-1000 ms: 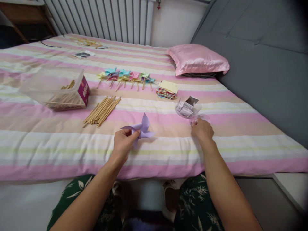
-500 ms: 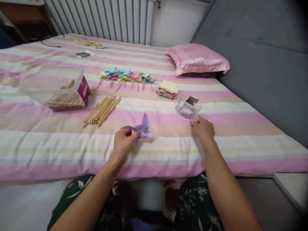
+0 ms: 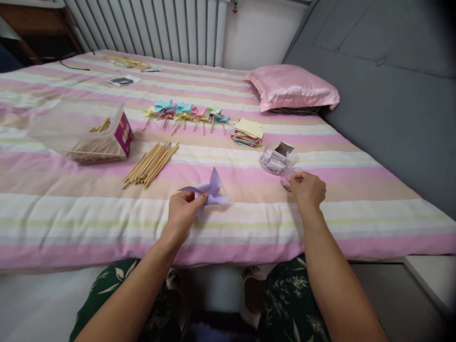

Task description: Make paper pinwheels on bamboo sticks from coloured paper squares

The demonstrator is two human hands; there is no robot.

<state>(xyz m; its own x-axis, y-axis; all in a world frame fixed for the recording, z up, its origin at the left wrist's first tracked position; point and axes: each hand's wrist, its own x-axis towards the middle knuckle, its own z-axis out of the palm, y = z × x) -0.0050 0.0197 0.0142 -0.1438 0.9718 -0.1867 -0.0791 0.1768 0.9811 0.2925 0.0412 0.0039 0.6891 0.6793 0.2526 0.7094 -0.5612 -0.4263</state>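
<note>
My left hand [image 3: 183, 211] pinches a folded lilac paper pinwheel [image 3: 211, 190] just above the striped bedspread [image 3: 71, 209]. Over a small clear lid lying on the bed, my right hand [image 3: 308, 190] has its fingers curled; what they pinch is too small to name. Right beside that hand sits a clear plastic container [image 3: 276, 160] with small packets inside.
A bundle of wooden sticks [image 3: 151, 163] lies left of centre. A clear box [image 3: 83, 130] holds more sticks. Several finished pinwheels [image 3: 185, 114] and a stack of coloured paper [image 3: 247, 132] sit farther back. A pink pillow [image 3: 292, 88] rests against the grey headboard [image 3: 392, 95].
My right hand has shifted slightly to the right and closed its fingers over the clear lid. The left hand and pinwheel have stayed put.
</note>
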